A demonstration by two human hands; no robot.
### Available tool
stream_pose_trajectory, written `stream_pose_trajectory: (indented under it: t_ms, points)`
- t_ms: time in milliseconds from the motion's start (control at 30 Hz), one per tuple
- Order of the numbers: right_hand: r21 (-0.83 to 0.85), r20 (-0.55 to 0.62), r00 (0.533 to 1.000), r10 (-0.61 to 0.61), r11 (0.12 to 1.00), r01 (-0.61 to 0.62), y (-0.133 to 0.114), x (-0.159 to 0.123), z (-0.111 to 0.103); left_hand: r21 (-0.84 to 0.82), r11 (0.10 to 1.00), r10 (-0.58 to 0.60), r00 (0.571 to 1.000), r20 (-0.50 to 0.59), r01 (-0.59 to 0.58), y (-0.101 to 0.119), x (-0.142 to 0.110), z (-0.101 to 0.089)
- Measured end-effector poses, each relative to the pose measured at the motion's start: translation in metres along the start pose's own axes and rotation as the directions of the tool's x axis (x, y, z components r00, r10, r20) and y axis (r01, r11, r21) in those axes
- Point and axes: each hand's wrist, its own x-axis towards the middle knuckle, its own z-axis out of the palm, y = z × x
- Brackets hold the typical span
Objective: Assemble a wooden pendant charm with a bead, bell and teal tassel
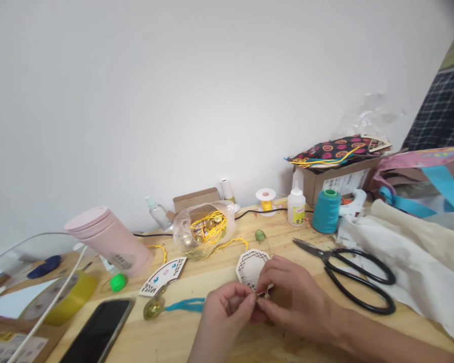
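Observation:
My left hand (230, 307) is closed in a pinch, thumb against fingers, at the lower edge of an octagonal wooden lattice ornament (250, 270). Facing it, my right hand (283, 295) pinches at the same spot and covers the ornament's lower right part. What lies between the fingertips is too small to make out; a tiny bead-like piece (267, 296) shows beside the right fingers. A yellow cord (230, 244) runs from the ornament's top. To the left lies a fan-shaped wooden ornament (163, 277) with a gold coin-like charm (153, 308) and a blue tassel (185, 304).
Black-handled scissors (350, 275) lie at the right beside white cloth (397, 252). Behind stand a glue bottle (296, 206), a teal thread cone (326, 214) and a plastic bag (204, 227) of bells and cord. A phone (98, 330), pink tumbler (111, 239) and tape roll (70, 297) are left.

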Motion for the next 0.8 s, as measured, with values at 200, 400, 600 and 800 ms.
stream_pose_trajectory:
  t_ms: [200,400,600,800]
  points:
    - [-0.003,0.01,1.0,0.019,1.0,-0.018,0.002,0.0,0.002,0.025,0.999,0.038,0.999,-0.001,-0.038,-0.001,0.002,-0.001]
    - [-0.295,0.037,0.97,-0.238,0.925,0.238,-0.004,-0.002,0.001,0.075,0.997,0.023,1.0,-0.006,-0.022,-0.002,0.002,-0.002]
    - [-0.477,0.215,0.919,-0.331,0.785,0.395,-0.013,-0.007,0.007,0.067,0.996,-0.065,0.998,-0.015,0.066,0.0,0.002,-0.003]
    - [-0.163,-0.016,0.999,0.046,0.985,-0.048,0.001,0.004,-0.013,0.025,0.999,-0.047,0.999,-0.006,0.047,-0.002,0.002,-0.004]
